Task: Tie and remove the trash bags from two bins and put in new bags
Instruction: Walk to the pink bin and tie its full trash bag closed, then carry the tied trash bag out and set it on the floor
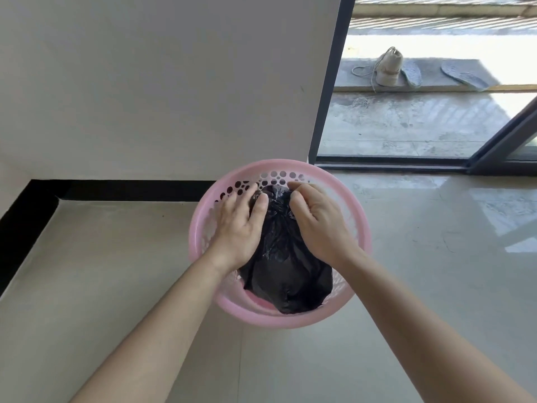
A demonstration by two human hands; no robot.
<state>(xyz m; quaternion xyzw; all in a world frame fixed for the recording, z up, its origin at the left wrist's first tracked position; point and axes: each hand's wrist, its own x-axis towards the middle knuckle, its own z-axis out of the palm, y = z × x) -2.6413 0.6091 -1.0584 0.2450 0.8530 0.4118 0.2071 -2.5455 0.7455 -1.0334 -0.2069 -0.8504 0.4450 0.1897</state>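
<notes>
A pink perforated plastic bin stands on the tiled floor by a wall corner. Inside it sits a black trash bag, its top gathered into a twisted bunch. My left hand lies on the bag's left side, its fingertips pinching black plastic at the top. My right hand is on the right side, fingers curled around the gathered plastic. Both hands are inside the bin's rim. Only one bin is in view.
A white wall with a black skirting rises behind and left of the bin. To the right is a dark-framed sliding door; beyond it a shoe and insoles lie on a mat. Glossy floor tiles spread right and front.
</notes>
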